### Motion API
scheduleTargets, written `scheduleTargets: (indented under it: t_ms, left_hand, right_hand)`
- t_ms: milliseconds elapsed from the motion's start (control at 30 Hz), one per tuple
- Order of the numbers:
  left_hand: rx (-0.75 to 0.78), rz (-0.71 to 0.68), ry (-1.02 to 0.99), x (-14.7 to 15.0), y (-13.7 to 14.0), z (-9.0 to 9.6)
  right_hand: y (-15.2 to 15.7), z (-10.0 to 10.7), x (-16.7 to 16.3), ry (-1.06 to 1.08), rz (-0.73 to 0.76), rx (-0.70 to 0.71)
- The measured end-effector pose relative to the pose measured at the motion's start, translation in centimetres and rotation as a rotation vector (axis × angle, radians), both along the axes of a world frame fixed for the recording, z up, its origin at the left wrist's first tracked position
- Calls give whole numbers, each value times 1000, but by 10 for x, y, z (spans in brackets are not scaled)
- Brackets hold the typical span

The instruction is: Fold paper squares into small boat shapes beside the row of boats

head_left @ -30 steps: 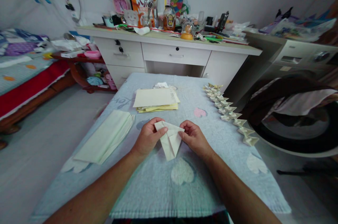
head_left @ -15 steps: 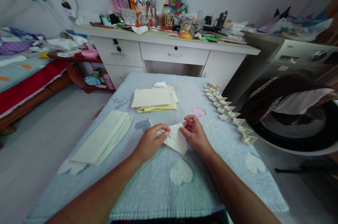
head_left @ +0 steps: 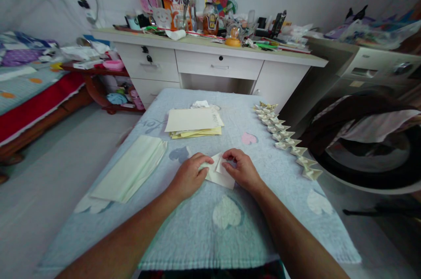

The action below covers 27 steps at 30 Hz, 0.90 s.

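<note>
A small piece of cream paper (head_left: 221, 178), folded with a flap on top, lies low over the cloth between my hands. My left hand (head_left: 191, 174) grips its left side, thumb and fingers closed at the edge. On the upper right, my right hand (head_left: 244, 168) has its thumb and fingers bent around the folded flap. My fingers hide parts of the paper's edges. Beyond it sits a stack of cream and yellow sheets (head_left: 190, 120). To the left lies a pile of long, pale green folded paper (head_left: 128, 169). Folded paper boat-like shapes (head_left: 279, 133) run in a row along the right.
A blue cloth with heart patterns (head_left: 184, 235) covers the table. A crumpled white tissue (head_left: 200, 104) lies behind the stack. Past the table stands a white desk (head_left: 217, 57) crowded with jars and packets. A washing machine (head_left: 368, 68) with laundry hanging out is at the right, a bed (head_left: 39, 90) at the left.
The folded paper has turned and sits flatter, lower on the cloth. My right hand has lowered and its fingers have curled over the flap. My left hand still holds the left side.
</note>
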<state>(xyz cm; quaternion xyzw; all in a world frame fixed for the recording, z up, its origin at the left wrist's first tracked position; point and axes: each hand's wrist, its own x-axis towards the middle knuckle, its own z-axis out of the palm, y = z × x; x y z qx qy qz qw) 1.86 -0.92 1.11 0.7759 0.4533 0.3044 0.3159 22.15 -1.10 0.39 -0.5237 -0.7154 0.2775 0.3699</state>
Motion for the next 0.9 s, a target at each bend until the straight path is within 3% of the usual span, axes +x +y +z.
scheduleTargets:
  t_ms: [300, 633, 767, 900]
  left_hand:
    - [-51, 107, -92, 0, 1, -3]
    - [153, 50, 199, -2, 0, -13]
    - [247, 35, 272, -4, -1, -11]
    - [241, -77, 271, -4, -1, -7]
  right_hand:
    - [0, 2, -3, -67, 80, 114]
    - [-2, -3, -4, -396, 130, 153]
    - [-2, 1, -4, -454, 155, 154]
    - [-5, 5, -2, -462, 203, 162]
